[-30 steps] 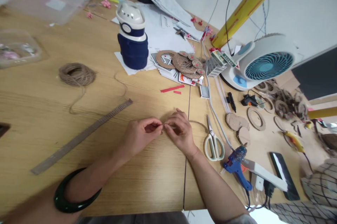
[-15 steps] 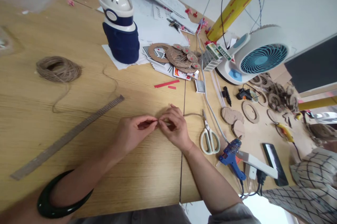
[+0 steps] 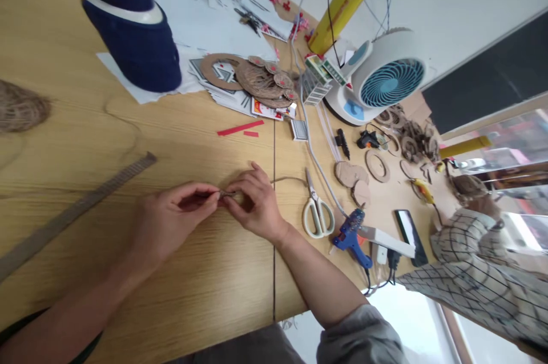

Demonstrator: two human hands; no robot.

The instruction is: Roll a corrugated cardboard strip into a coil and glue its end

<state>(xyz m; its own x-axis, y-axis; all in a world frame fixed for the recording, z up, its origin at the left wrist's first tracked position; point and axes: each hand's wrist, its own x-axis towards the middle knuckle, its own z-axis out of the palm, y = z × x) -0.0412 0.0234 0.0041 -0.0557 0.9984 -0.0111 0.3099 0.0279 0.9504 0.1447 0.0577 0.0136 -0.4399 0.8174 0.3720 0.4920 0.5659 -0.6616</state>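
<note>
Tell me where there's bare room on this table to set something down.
The wooden tabletop is bare between the navy flask, the cardboard strip and the red paper strips, and in front of your left hand and right hand, between the forearms. It's crowded to the right: scissors, blue glue gun, cardboard discs, fan.

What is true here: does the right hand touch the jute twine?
Touching: the head view shows the right hand pinching the jute twine, which runs out from its grip.

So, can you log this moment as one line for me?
left hand: pinching twine | right hand: pinching same twine | nearby: scissors, hot glue gun
</note>
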